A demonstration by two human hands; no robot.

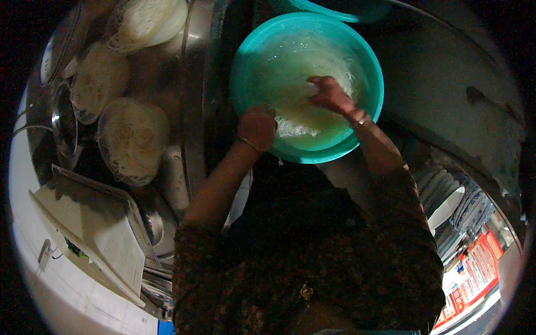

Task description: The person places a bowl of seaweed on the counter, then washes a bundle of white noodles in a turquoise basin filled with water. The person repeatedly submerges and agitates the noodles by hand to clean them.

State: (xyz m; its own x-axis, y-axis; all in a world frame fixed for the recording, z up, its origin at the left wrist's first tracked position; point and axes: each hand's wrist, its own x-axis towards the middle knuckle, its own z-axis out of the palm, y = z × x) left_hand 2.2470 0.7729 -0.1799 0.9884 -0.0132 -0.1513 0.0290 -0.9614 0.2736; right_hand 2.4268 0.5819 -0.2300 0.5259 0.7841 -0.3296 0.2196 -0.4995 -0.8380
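In front of me stands a round turquoise plastic basin [372, 71] holding water and thin, pale noodle-like strands [297, 127]. My left hand [257, 125] is at the basin's lower left rim, its fingers curled beside a bunch of the strands; whether it grips them cannot be told. Over the middle of the basin, my right hand [333, 96] points its fingers to the left, somewhat blurred, at the water and strands. Its fingertips are partly bent, and any hold on the strands is unclear.
Left of the basin, bundles of thin dry strands [133, 140] lie on a metal surface [176, 176]. A pale, box-like container [100, 217] stands at lower left. Stacked plates [469, 213] are at lower right, near a red printed sheet [473, 272]. Another turquoise rim [326, 10] shows beyond the basin.
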